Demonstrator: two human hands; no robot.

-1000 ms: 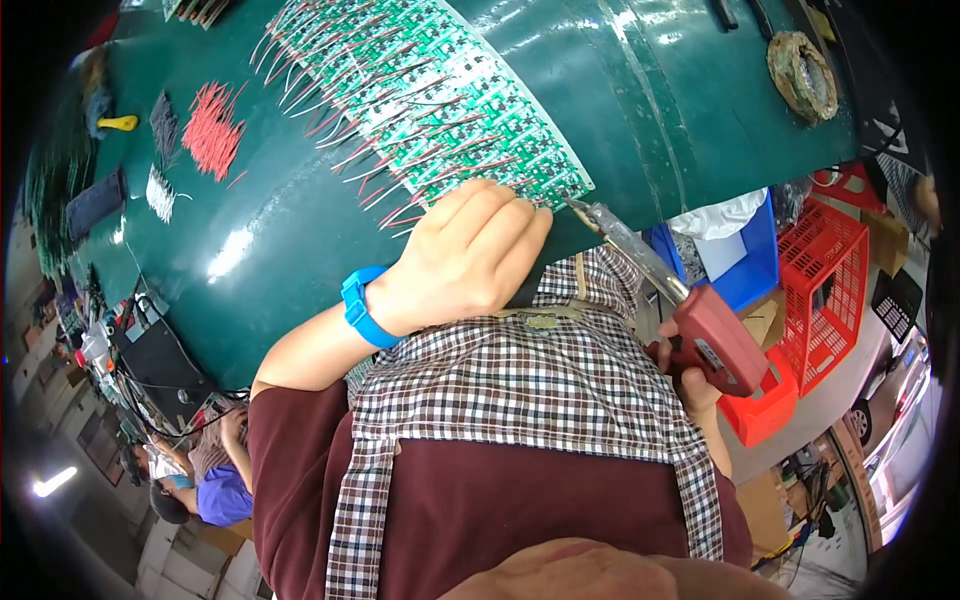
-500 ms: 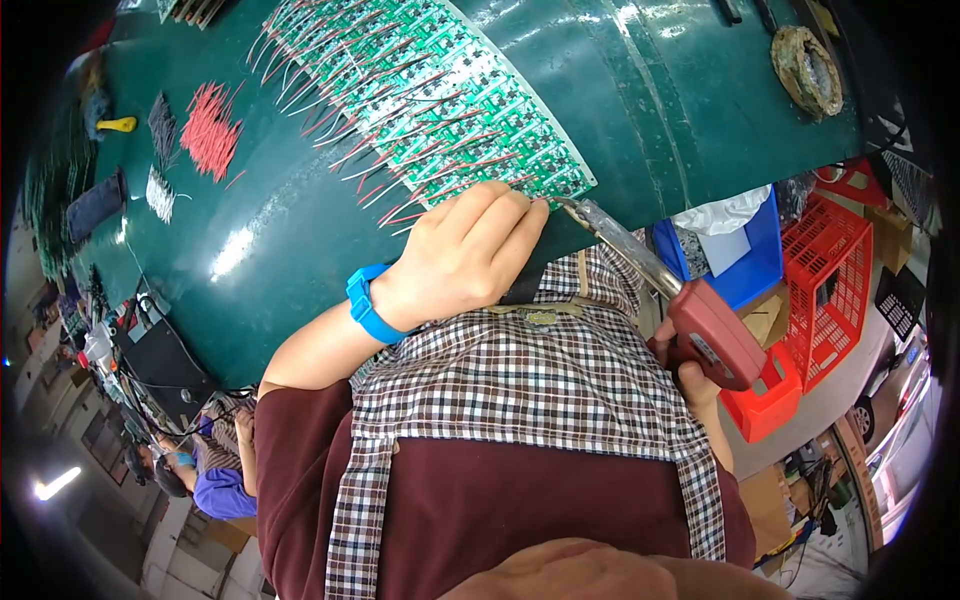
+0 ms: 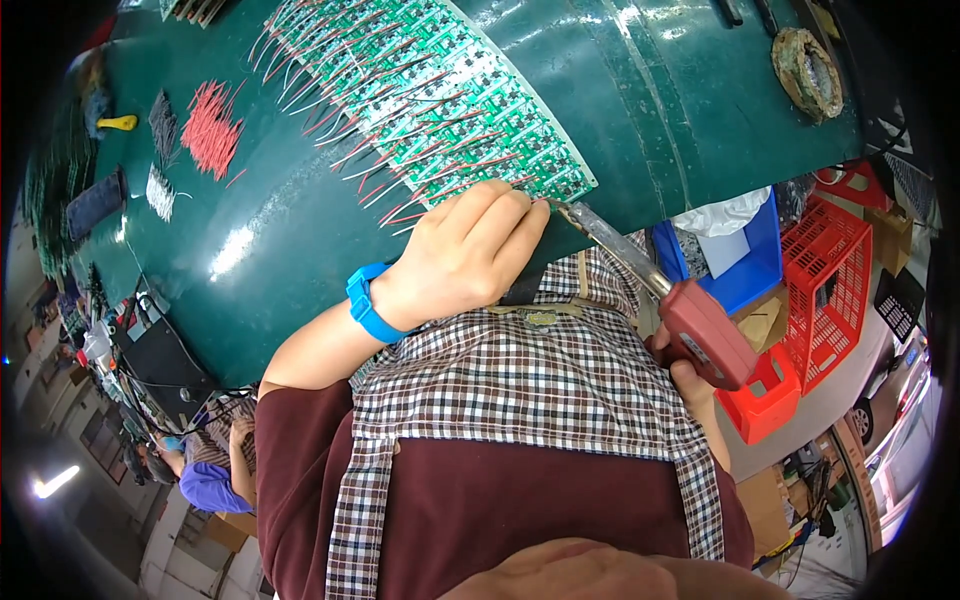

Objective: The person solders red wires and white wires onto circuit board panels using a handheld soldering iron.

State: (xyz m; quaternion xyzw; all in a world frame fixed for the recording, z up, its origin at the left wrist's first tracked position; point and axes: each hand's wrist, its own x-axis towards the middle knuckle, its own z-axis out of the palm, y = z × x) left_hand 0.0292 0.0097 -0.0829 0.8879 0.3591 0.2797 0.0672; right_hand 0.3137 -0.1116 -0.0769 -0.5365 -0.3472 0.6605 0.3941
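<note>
A long green circuit board panel [image 3: 470, 85] lies on the table, with rows of red and white wires standing out along its left side. At its near end my left hand [image 3: 470, 245] is closed, fingertips pinched together; what they hold is hidden. My right hand [image 3: 690, 385] grips a red-handled soldering gun [image 3: 708, 335], mostly from behind the handle. The gun's metal barrel slants up and left, and its tip sits just beside my left fingertips at the panel's near corner.
Piles of red wires [image 3: 212, 130], dark wires [image 3: 163, 128] and white wires [image 3: 160, 195] lie left on the green table [image 3: 300, 250]. A crusted round holder [image 3: 807, 75] stands at far right. Beyond the table's right edge are a blue bin [image 3: 748, 265] and a red basket [image 3: 828, 290]. A co-worker [image 3: 212, 485] appears at lower left.
The soldering gun's handle has shifted slightly left, its tip still by my left fingertips. My left hand and the panel stay put. The co-worker has moved a little.
</note>
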